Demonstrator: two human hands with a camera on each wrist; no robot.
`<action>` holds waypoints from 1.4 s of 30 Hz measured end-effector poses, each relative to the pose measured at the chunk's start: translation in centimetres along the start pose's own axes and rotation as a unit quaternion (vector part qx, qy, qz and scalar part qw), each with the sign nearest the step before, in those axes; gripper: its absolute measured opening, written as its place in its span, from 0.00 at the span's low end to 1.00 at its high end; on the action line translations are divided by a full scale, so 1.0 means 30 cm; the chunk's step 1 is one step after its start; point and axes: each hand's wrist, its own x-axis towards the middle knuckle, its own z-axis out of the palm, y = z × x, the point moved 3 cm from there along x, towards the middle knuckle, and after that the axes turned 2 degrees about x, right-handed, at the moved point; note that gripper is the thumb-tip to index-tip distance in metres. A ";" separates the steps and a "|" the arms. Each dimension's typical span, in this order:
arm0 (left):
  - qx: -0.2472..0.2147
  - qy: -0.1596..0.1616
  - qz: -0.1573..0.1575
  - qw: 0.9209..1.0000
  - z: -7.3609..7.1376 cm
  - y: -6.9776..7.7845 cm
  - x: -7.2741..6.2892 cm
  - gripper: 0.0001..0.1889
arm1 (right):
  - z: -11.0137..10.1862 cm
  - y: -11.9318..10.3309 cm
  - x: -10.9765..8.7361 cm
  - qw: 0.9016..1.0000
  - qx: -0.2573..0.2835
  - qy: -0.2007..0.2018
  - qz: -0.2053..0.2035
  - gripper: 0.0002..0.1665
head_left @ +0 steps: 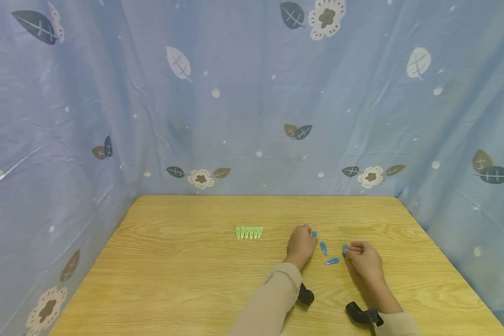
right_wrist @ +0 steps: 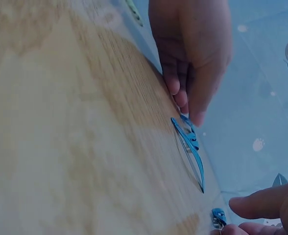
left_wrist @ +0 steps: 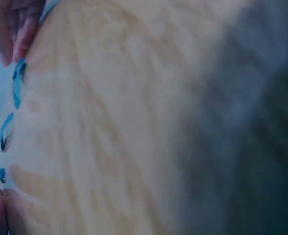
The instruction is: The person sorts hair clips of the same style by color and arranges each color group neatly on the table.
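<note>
My left hand (head_left: 301, 245) is at the table's right half, fingertips pinching a blue snap hair clip (head_left: 314, 234). To its right, my right hand (head_left: 366, 261) holds another blue hair clip (head_left: 345, 248) between thumb and fingers. Two more blue clips lie on the wood between the hands: one upright in the head view (head_left: 323, 248), and a slanted clip (head_left: 332, 261) nearer me. The right wrist view shows the left hand (right_wrist: 190, 54) bent down to its clip, which is partly covered, and the right thumb (right_wrist: 254, 203) beside the other clip (right_wrist: 218, 218).
A neat row of several light green hair clips (head_left: 249, 233) lies left of my left hand. The wooden table (head_left: 172, 275) is backed and flanked by a blue patterned curtain (head_left: 243, 102). Black wrist devices (head_left: 363, 315) sit on both forearms.
</note>
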 end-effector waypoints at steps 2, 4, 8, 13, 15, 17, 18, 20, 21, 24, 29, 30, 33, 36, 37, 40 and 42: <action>0.039 0.010 0.000 0.999 0.003 0.000 0.002 0.12 | 0.010 -0.006 0.003 1.000 -0.007 0.008 -0.004 0.26; 0.069 0.018 -0.001 0.997 0.006 -0.001 0.005 0.10 | 0.019 -0.014 0.003 1.000 -0.016 0.014 -0.008 0.25; 0.111 0.028 -0.002 0.993 0.010 -0.002 0.009 0.11 | 0.035 -0.025 0.003 0.999 -0.027 0.023 -0.015 0.23; 0.124 0.030 0.006 0.992 0.013 -0.003 0.009 0.09 | 0.049 -0.024 0.004 0.999 -0.039 0.033 -0.013 0.21; 0.114 0.029 0.008 0.993 0.013 -0.005 0.009 0.07 | 0.052 -0.026 0.007 0.998 -0.044 0.035 -0.016 0.20; 0.097 0.029 0.006 0.995 0.011 -0.009 0.008 0.06 | 0.055 -0.029 0.010 0.998 -0.048 0.035 -0.022 0.19; 0.085 0.030 0.005 0.996 0.010 -0.012 0.008 0.05 | 0.056 -0.030 0.011 0.998 -0.049 0.036 -0.026 0.19; 0.058 0.029 -0.002 0.998 0.008 -0.018 0.008 0.03 | 0.058 -0.032 0.014 0.998 -0.050 0.036 -0.031 0.19; 0.042 0.029 -0.006 0.999 0.008 -0.021 0.008 0.02 | 0.060 -0.031 0.016 0.998 -0.050 0.036 -0.033 0.18; -0.007 0.024 -0.020 0.999 0.002 -0.030 0.006 0.04 | 0.062 -0.027 0.017 0.998 -0.047 0.031 -0.036 0.18; -0.086 0.013 -0.028 0.996 -0.014 -0.045 0.008 0.09 | 0.060 -0.018 0.020 0.999 -0.034 0.024 -0.030 0.17; -0.102 0.010 -0.026 0.994 -0.016 -0.049 0.010 0.10 | 0.059 -0.016 0.021 0.999 -0.029 0.022 -0.027 0.17; -0.147 -0.006 -0.017 0.989 -0.019 -0.065 0.017 0.13 | 0.052 -0.013 0.026 1.000 -0.011 0.015 -0.020 0.17; -0.180 -0.019 -0.002 0.983 -0.029 -0.078 0.024 0.16 | 0.044 -0.011 0.030 1.000 0.001 0.008 -0.016 0.18; -0.187 -0.025 0.003 0.982 -0.035 -0.082 0.025 0.16 | 0.042 -0.009 0.031 1.000 0.005 0.006 -0.013 0.18; -0.204 -0.040 0.013 0.978 -0.058 -0.096 0.022 0.16 | 0.036 -0.003 0.034 1.000 0.011 0.004 -0.006 0.19; -0.218 -0.052 0.016 0.974 -0.076 -0.108 0.017 0.16 | 0.034 0.002 0.035 1.000 0.012 0.004 0.001 0.19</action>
